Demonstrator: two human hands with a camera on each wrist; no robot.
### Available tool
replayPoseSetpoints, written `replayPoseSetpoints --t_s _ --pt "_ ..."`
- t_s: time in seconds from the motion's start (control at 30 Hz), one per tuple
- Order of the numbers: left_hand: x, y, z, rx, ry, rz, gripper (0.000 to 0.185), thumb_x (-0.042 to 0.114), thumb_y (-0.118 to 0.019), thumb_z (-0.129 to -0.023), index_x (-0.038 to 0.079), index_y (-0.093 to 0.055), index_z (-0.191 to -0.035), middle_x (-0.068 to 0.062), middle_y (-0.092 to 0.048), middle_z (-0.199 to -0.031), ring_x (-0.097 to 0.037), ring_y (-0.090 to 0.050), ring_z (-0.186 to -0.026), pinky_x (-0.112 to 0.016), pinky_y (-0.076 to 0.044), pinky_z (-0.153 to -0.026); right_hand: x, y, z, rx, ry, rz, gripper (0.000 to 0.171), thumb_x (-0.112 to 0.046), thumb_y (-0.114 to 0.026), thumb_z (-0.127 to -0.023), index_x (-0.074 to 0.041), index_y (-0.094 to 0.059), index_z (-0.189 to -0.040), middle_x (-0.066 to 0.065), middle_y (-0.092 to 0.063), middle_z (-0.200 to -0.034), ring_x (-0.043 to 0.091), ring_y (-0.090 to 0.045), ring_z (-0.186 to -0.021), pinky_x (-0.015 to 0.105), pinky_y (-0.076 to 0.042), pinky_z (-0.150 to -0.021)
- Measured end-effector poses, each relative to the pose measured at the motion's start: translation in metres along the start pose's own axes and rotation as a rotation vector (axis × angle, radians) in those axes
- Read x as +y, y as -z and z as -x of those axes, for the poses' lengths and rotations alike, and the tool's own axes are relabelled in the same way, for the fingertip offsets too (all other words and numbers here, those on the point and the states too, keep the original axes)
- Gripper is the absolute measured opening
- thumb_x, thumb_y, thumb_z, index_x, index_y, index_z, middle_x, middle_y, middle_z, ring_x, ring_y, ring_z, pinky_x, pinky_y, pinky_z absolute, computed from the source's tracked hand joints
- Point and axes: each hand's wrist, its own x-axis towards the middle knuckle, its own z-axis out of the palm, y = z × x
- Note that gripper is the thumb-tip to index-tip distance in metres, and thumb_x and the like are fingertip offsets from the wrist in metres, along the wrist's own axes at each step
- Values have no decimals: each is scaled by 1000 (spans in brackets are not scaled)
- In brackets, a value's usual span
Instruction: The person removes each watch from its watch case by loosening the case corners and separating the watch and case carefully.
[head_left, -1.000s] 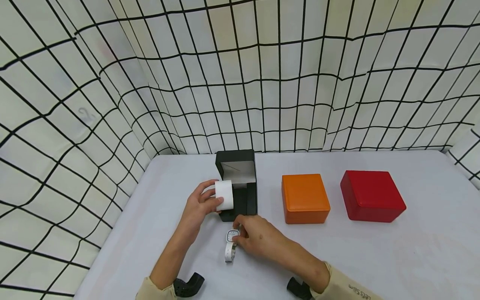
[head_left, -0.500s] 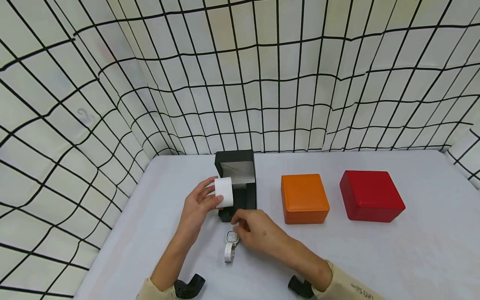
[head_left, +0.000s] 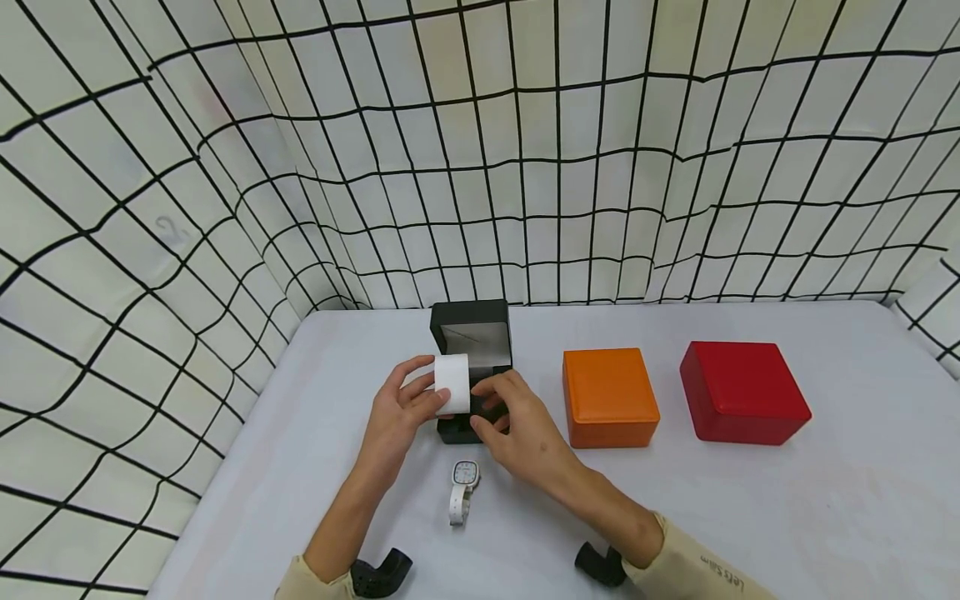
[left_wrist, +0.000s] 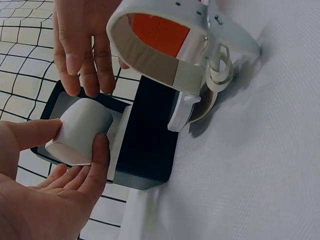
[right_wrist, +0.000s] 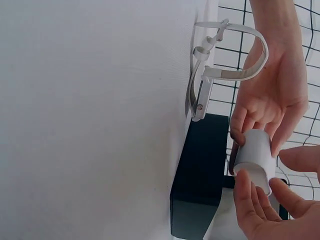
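Observation:
My left hand point(head_left: 393, 412) pinches a white watch cushion point(head_left: 452, 383) between thumb and fingers, above the dark watch box point(head_left: 471, 315) with its raised lid. In the left wrist view the cushion point(left_wrist: 82, 127) looks rounded and hollow-ended or flat-ended; I cannot tell which. My right hand point(head_left: 528, 429) hovers just right of the cushion, fingers loosely bent, holding nothing visible. In the right wrist view its fingers point(right_wrist: 245, 197) are close to the cushion's end; contact is unclear. A white wristwatch point(head_left: 465, 473), strap buckled into a loop, lies on the table in front of the box.
An orange box point(head_left: 611, 396) and a red box point(head_left: 746, 392), both with lids down, stand to the right on the white-covered table point(head_left: 840, 500). White walls with a black grid pattern point(head_left: 558, 158) rise behind and to the left.
My right hand has left the watch and moved up and forward to beside the cushion. The left hand has raised the cushion slightly. The watch stays on the table.

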Motion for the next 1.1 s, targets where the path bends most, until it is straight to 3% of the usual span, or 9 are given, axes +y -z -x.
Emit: replayPoseSetpoints --t_s 0.27,0.8,1.1 --pt "-1 -1 1 -7 10 -2 55 9 -68 -99 11 -45 -149 -19 -58 -151 -7 -69 -108 -22 -60 -87 3 -1 0 -29 8 -44 46 -5 -73 -95 -2 -58 -138 12 -60 -132 24 -64 -118 38 -63 -88" --pt "-2 -4 0 -28 -14 2 56 13 -69 -99 13 -46 -150 -19 -57 -152 -19 -67 -123 -22 -58 -92 6 0 -2 -51 -28 -107 58 -8 -72 -96 -6 -51 -150 12 -58 -141 25 -63 -124 36 -62 -93" --pt "-1 -6 1 -39 -26 -40 63 9 -71 -97 14 -45 -154 -7 -46 -161 -27 -61 -133 -16 -54 -93 8 0 -2 -69 -26 -133 63 -7 -72 -96 -5 -45 -154 14 -54 -150 28 -60 -130 36 -61 -94"
